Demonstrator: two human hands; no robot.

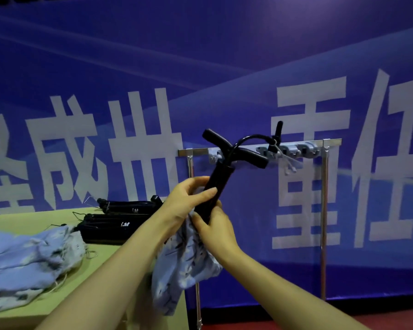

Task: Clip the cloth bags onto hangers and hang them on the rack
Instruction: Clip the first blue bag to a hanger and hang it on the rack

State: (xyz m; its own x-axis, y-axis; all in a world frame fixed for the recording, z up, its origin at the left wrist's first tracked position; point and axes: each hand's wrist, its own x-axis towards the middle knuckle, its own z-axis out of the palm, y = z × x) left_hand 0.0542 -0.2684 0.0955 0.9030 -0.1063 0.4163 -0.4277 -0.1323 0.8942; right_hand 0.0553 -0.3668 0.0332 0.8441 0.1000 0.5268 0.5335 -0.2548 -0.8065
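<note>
I hold a black hanger (221, 172) up in front of me, tilted, its wire hook arching toward the rack (253, 148). A pale blue patterned cloth bag (184, 263) hangs from the hanger's lower end. My left hand (188, 201) grips the hanger's black bar and the bag's top edge from the left. My right hand (215, 225) pinches the bag and the bar from below. The metal rack stands behind on two thin legs, its top bar carrying several grey clips (305, 150).
A green table (100, 265) at the left holds a heap of pale blue cloth bags (26, 258) and two stacks of black hangers (115, 227). A blue banner wall with large white characters fills the background. Red floor shows at lower right.
</note>
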